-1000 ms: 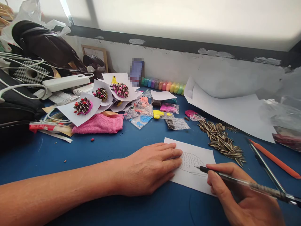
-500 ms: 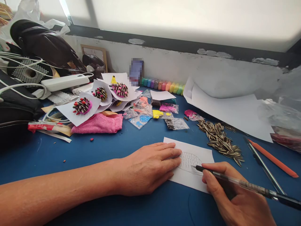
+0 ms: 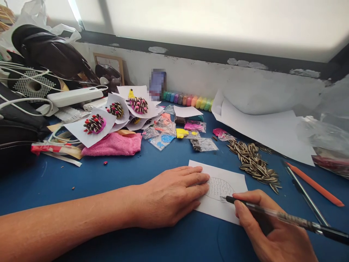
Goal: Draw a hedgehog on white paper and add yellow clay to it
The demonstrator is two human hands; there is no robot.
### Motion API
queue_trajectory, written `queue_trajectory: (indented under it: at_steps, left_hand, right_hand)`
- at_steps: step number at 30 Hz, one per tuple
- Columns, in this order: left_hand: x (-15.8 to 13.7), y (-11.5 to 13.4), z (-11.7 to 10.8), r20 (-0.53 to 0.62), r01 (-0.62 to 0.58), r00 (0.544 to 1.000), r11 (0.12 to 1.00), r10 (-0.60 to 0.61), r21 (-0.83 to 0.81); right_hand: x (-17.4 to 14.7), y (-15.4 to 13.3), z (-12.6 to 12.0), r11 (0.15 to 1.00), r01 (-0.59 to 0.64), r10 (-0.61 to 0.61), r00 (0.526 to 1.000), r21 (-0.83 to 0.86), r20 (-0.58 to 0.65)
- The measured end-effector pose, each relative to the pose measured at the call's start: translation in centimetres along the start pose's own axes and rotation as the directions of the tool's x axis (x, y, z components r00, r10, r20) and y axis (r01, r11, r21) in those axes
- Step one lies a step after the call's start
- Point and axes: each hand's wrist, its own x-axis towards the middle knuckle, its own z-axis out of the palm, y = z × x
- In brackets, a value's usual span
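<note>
A small white sheet of paper (image 3: 231, 214) lies on the blue tabletop. On it is a rounded pen outline (image 3: 220, 187) filled with rows of short marks. Flat across the sheet's left side rests my left hand (image 3: 174, 194), fingers stretched out and covering part of the drawing. My right hand (image 3: 275, 227) grips a black pen (image 3: 261, 209) between thumb and fingers. The pen's tip is at the lower edge of the outline. Beyond the paper, to the right, is a pile of striped sunflower seeds (image 3: 253, 162).
An orange clay tool (image 3: 316, 183) and another pen (image 3: 308, 200) lie at the right. Seed-covered clay figures on paper (image 3: 94, 123), a pink cloth (image 3: 111, 144), clay packets (image 3: 162, 140) and colored clay tubs (image 3: 191, 100) stand farther back. Large white sheets (image 3: 261, 127) lean by the wall.
The pen tip has moved slightly down, from inside the outline to near its lower edge. My left hand stays flat on the paper. The view has shifted slightly.
</note>
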Motion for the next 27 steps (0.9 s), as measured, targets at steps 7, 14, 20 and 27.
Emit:
queue_trajectory:
  at_steps: [7, 14, 20, 27]
  left_hand:
    - [0.07, 0.0, -0.06, -0.02, 0.001, 1.0, 1.0, -0.001, 0.011]
    - [0.14, 0.05, -0.24, -0.005, 0.007, 1.0, 1.0, -0.007, 0.001]
    - [0.1, 0.0, -0.13, -0.012, 0.005, 1.0, 1.0, -0.005, 0.017]
    - [0.15, -0.03, -0.02, -0.02, -0.005, 1.0, 1.0, 0.005, 0.009]
  right_hand:
    - [-0.2, 0.52, -0.8, 0.995, -0.099, 0.099, 0.994, 0.005, -0.047]
    - [-0.16, 0.85, -0.36, 0.999, -0.026, 0.024, 0.997, -0.029, -0.067]
    - [0.33, 0.49, -0.17, 0.999, -0.036, 0.035, 0.999, -0.02, -0.024]
    - [0.14, 0.46, -0.06, 1.0, -0.023, 0.022, 0.999, -0.019, -0.031]
